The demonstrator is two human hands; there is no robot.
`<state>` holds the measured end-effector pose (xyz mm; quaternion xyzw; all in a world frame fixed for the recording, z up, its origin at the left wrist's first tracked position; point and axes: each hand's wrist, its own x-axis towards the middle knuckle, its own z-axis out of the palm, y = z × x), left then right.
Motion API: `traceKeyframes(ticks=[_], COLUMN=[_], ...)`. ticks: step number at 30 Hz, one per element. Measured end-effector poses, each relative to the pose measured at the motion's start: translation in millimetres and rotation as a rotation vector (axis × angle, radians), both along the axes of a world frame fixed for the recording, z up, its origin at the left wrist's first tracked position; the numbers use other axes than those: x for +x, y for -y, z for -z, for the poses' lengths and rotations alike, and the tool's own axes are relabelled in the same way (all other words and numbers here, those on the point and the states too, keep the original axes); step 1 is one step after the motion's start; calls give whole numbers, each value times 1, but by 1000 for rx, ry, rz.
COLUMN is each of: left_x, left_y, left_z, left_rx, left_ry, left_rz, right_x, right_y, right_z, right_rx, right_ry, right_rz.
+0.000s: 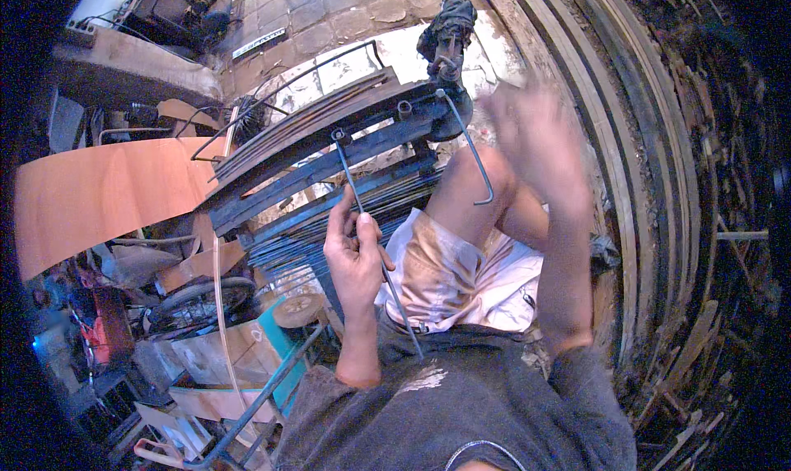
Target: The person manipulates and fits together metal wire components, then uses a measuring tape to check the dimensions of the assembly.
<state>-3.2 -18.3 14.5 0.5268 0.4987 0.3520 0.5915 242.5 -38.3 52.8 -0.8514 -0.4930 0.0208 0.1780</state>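
Note:
My left hand pinches a thin straight metal rod between thumb and fingers. The rod's far end meets a small round fitting on a dark metal bench frame, and its near end reaches my shirt. Raised above my knee, my right hand is smeared by motion, so its fingers cannot be made out. Left of it, a metal rod with a hooked end hangs from the frame's right end. Beyond that stands an upright part wrapped in dark material.
Long dark metal bars run along the right side. Under the frame lies a stack of thin rods. At left are a curved orange-brown sheet, a spoked wheel and a blue tubular frame. Paving lies at the back.

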Motion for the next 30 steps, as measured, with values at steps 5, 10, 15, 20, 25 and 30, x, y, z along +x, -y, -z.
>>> traceKeyframes(ticks=[5,10,15,20,25,30], left_x=[14,0,7,0,0,7], left_y=[-1,-1,1,-1,-5,2], left_z=[-7,-6,-9,-4,8,5], left_rx=[13,-43,-50,-41,5,-123], left_ry=[-31,-36,25,17,43,265], left_rz=[43,25,51,54,43,-7], right_x=[105,108,178,165,148,146], right_y=[-157,-134,8,134,180,186], right_z=[19,53,41,6,21,30], right_rx=[350,-65,-93,-377,-327,-251], right_ry=[116,222,180,98,201,260], right_rz=[-457,-221,-128,192,332,365])
